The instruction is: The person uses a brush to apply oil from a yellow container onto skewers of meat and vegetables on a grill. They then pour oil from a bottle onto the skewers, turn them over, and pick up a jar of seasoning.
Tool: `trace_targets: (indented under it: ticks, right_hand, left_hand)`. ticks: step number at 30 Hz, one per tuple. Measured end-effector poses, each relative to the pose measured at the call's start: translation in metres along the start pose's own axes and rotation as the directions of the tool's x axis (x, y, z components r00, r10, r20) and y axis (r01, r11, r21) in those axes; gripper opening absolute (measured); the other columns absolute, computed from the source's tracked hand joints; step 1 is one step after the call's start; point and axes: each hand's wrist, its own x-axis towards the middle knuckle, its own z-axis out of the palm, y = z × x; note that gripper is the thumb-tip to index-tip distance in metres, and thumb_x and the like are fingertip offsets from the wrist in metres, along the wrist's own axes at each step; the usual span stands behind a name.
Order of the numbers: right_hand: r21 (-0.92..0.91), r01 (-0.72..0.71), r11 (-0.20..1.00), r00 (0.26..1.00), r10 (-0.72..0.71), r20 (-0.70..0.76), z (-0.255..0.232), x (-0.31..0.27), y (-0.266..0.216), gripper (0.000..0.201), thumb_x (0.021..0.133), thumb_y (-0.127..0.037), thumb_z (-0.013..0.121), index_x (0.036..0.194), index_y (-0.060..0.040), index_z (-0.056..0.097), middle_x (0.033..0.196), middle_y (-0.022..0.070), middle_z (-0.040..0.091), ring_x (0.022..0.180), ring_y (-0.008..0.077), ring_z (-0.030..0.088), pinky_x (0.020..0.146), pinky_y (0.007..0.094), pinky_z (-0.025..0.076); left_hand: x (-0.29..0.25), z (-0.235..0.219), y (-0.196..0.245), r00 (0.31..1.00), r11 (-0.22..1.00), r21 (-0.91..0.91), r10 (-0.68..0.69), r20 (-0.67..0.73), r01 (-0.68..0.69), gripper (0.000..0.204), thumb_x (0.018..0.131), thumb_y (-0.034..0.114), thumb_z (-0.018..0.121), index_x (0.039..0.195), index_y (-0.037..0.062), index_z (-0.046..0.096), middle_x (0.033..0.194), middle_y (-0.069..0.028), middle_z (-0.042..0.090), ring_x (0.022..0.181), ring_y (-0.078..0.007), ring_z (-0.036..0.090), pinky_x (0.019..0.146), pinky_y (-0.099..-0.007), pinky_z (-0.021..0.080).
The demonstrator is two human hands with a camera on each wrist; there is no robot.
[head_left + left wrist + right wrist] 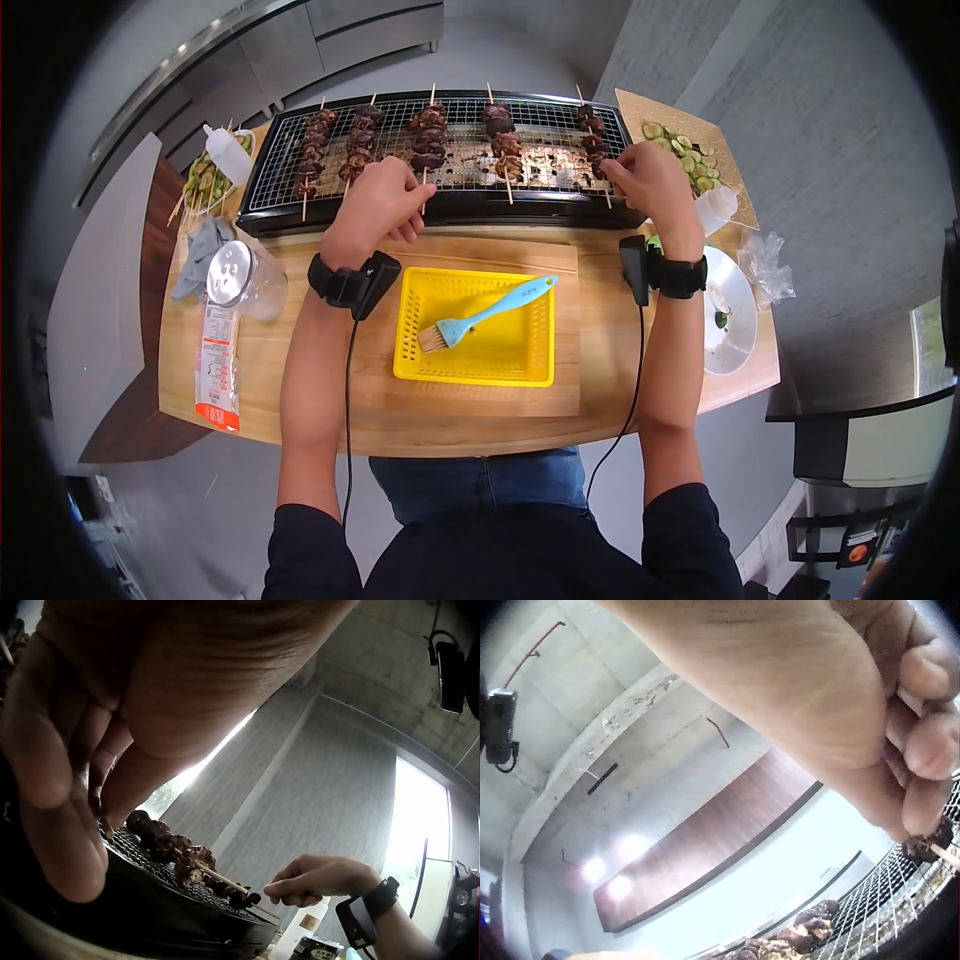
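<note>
Several meat skewers lie across the grill. My left hand is at the near edge, thumb and forefinger pinching the bare stick end of the middle skewer; in the left wrist view the stick tip pokes out below the fingers. At the right end, my right hand pinches the rightmost skewer at its lowest piece of meat, its other fingers curled. The right wrist view shows those fingertips right at the dark meat. Another skewer lies between the two hands.
A yellow basket with a blue basting brush across it sits on a wooden board. Left are a jar, a packet and a squeeze bottle. Right are a white plate and sliced cucumbers.
</note>
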Motion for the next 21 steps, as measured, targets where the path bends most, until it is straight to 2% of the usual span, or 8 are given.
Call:
trace_targets:
  ticks: [3, 8, 12, 14, 15, 16, 18, 21]
  right_hand:
    - [0.157, 0.103, 0.982, 0.995, -0.099, -0.030, 0.008, -0.002, -0.021, 0.024, 0.085, -0.024, 0.067, 0.077, -0.0018, 0.071, 0.059, 0.0105, 0.064, 0.061, 0.0283, 0.066, 0.061, 0.0388, 0.052]
    - [0.176, 0.233, 0.956, 0.972, -0.232, -0.031, 0.028, -0.011, -0.052, 0.028, 0.087, -0.029, 0.067, 0.075, -0.0036, 0.070, 0.056, 0.0077, 0.063, 0.061, 0.0272, 0.066, 0.061, 0.0387, 0.052]
    - [0.142, 0.304, 0.942, 0.952, -0.306, -0.006, 0.047, -0.013, -0.060, 0.033, 0.085, -0.033, 0.069, 0.076, -0.0013, 0.070, 0.064, 0.0145, 0.065, 0.067, 0.0334, 0.065, 0.064, 0.0412, 0.052]
    - [0.121, 0.339, 0.933, 0.937, -0.346, 0.041, 0.054, -0.015, -0.062, 0.034, 0.088, -0.032, 0.068, 0.080, 0.0013, 0.070, 0.057, 0.0111, 0.063, 0.052, 0.0232, 0.063, 0.055, 0.0344, 0.048]
    - [0.119, 0.360, 0.925, 0.931, -0.365, 0.026, 0.053, -0.017, -0.064, 0.033, 0.087, -0.032, 0.069, 0.080, -0.0001, 0.071, 0.058, 0.0106, 0.064, 0.054, 0.0228, 0.064, 0.056, 0.0345, 0.049]
    - [0.121, 0.362, 0.924, 0.930, -0.367, 0.027, 0.052, -0.017, -0.066, 0.033, 0.087, -0.032, 0.069, 0.080, -0.0001, 0.071, 0.058, 0.0106, 0.064, 0.054, 0.0228, 0.064, 0.056, 0.0345, 0.049]
    - [0.145, 0.283, 0.948, 0.952, -0.296, 0.080, 0.049, -0.018, -0.068, 0.028, 0.084, -0.029, 0.070, 0.078, -0.0016, 0.071, 0.071, 0.0172, 0.066, 0.073, 0.0348, 0.065, 0.068, 0.0432, 0.052]
    - [0.124, 0.273, 0.954, 0.950, -0.288, 0.120, 0.044, -0.019, -0.070, 0.026, 0.083, -0.027, 0.071, 0.078, -0.0016, 0.071, 0.071, 0.0175, 0.066, 0.074, 0.0348, 0.065, 0.070, 0.0431, 0.052]
  left_hand:
    - [-0.001, 0.000, 0.000, 1.000, 1.000, 0.004, -0.003, -0.007, 0.003, 0.036, 0.095, 0.025, 0.058, 0.077, -0.0057, 0.063, 0.063, -0.0097, 0.067, 0.051, -0.0156, 0.066, 0.045, -0.0249, 0.051]
    - [-0.001, 0.000, -0.001, 1.000, 1.000, -0.012, 0.004, -0.015, -0.004, 0.035, 0.095, 0.025, 0.059, 0.077, -0.0050, 0.063, 0.063, -0.0090, 0.067, 0.052, -0.0155, 0.067, 0.045, -0.0249, 0.051]
    - [-0.001, 0.001, -0.001, 0.998, 1.000, 0.015, 0.012, -0.062, -0.011, 0.034, 0.093, 0.025, 0.062, 0.076, -0.0042, 0.064, 0.062, -0.0084, 0.066, 0.051, -0.0154, 0.066, 0.045, -0.0249, 0.051]
    - [-0.002, 0.002, -0.001, 0.997, 1.000, 0.019, 0.017, -0.077, -0.015, 0.033, 0.092, 0.025, 0.062, 0.075, -0.0040, 0.064, 0.062, -0.0084, 0.066, 0.051, -0.0154, 0.066, 0.046, -0.0249, 0.051]
    - [-0.003, 0.003, 0.000, 0.997, 1.000, 0.007, 0.025, -0.076, -0.025, 0.033, 0.092, 0.024, 0.063, 0.075, -0.0042, 0.064, 0.061, -0.0086, 0.066, 0.051, -0.0154, 0.066, 0.045, -0.0250, 0.051]
    - [-0.003, 0.004, 0.000, 0.997, 0.999, -0.005, 0.035, -0.073, -0.035, 0.032, 0.091, 0.023, 0.063, 0.075, -0.0044, 0.064, 0.061, -0.0088, 0.066, 0.051, -0.0155, 0.066, 0.045, -0.0252, 0.051]
    - [-0.001, 0.003, -0.001, 0.997, 1.000, -0.007, 0.024, -0.070, -0.024, 0.032, 0.091, 0.023, 0.064, 0.075, -0.0048, 0.064, 0.061, -0.0090, 0.066, 0.051, -0.0156, 0.066, 0.045, -0.0254, 0.052]
    - [0.000, 0.004, -0.001, 0.997, 1.000, -0.003, 0.026, -0.071, -0.026, 0.032, 0.090, 0.022, 0.064, 0.075, -0.0059, 0.065, 0.061, -0.0094, 0.066, 0.051, -0.0158, 0.067, 0.046, -0.0257, 0.052]
